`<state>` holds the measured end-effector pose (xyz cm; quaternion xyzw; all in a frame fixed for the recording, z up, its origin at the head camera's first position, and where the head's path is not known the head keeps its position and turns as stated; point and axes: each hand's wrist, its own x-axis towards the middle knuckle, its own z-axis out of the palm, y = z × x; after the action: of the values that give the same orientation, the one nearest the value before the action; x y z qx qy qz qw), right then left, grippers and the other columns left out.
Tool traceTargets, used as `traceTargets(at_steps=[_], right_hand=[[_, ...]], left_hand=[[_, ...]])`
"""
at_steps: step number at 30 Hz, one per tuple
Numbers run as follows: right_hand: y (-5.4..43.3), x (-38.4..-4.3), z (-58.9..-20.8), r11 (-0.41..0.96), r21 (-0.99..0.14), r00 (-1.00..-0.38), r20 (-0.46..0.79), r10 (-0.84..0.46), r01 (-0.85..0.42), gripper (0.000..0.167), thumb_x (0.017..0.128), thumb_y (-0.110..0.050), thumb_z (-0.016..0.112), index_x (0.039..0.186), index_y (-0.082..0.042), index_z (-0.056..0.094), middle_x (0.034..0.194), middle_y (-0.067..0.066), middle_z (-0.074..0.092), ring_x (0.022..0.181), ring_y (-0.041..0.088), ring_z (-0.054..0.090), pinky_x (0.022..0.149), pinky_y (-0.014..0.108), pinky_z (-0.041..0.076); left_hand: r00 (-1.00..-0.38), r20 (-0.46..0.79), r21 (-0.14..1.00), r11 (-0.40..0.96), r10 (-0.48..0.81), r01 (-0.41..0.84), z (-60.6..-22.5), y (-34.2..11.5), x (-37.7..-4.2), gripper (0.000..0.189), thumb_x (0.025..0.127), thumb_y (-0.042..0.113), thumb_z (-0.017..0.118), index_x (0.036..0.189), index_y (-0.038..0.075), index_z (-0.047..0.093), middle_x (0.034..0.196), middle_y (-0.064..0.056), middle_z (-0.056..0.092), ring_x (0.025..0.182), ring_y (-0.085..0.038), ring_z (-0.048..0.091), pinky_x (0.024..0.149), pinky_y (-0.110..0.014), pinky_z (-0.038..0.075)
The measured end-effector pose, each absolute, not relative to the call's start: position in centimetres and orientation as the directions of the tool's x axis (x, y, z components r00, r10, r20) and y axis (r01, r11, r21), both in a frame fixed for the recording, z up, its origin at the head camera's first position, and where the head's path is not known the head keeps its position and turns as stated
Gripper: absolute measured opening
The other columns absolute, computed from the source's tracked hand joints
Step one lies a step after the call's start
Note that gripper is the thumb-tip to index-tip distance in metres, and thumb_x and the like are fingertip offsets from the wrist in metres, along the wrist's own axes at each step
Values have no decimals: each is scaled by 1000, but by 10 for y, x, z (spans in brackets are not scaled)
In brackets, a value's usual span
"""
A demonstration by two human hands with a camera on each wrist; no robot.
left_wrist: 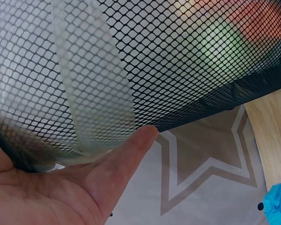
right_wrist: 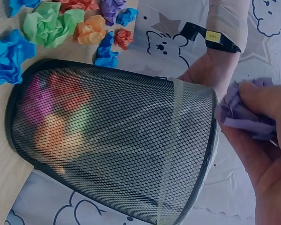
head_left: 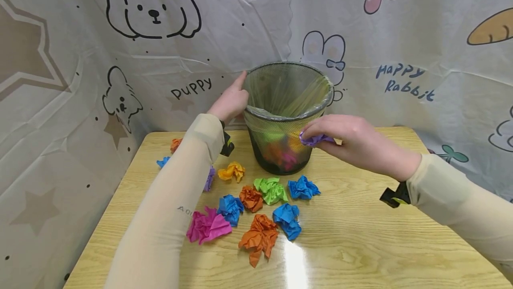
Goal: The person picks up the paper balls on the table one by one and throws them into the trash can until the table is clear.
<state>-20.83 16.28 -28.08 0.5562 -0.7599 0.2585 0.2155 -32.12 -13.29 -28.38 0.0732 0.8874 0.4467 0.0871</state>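
Observation:
A black mesh waste bin with a clear liner folded over its rim stands at the back of the table. My left hand touches its left side near the rim; one straight finger lies along the rim in the head view. In the left wrist view a straight digit rests against the outer mesh. My right hand pinches a crumpled purple paper ball between thumb and fingers, in front of the bin's right side and below rim height. Pink, orange, yellow and green paper balls show through the mesh.
Several crumpled paper balls lie in front and left of the bin: pink, orange, blue, green and yellow. My left forearm covers part of the wooden table. A printed curtain hangs behind.

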Motion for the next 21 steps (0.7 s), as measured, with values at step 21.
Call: traceTargets(at_steps=[21], right_hand=[[152, -251, -250, 549, -313, -603, 626, -494, -775, 23, 93, -1, 74, 114, -8, 74, 112, -1, 73, 93, 8, 63, 76, 19, 48]], left_hand=[[-976, -79, 819, 571, 202, 52, -286, -132, -323, 64, 108, 14, 20, 166, 26, -4, 172, 0, 2, 48, -15, 25, 55, -34, 39]])
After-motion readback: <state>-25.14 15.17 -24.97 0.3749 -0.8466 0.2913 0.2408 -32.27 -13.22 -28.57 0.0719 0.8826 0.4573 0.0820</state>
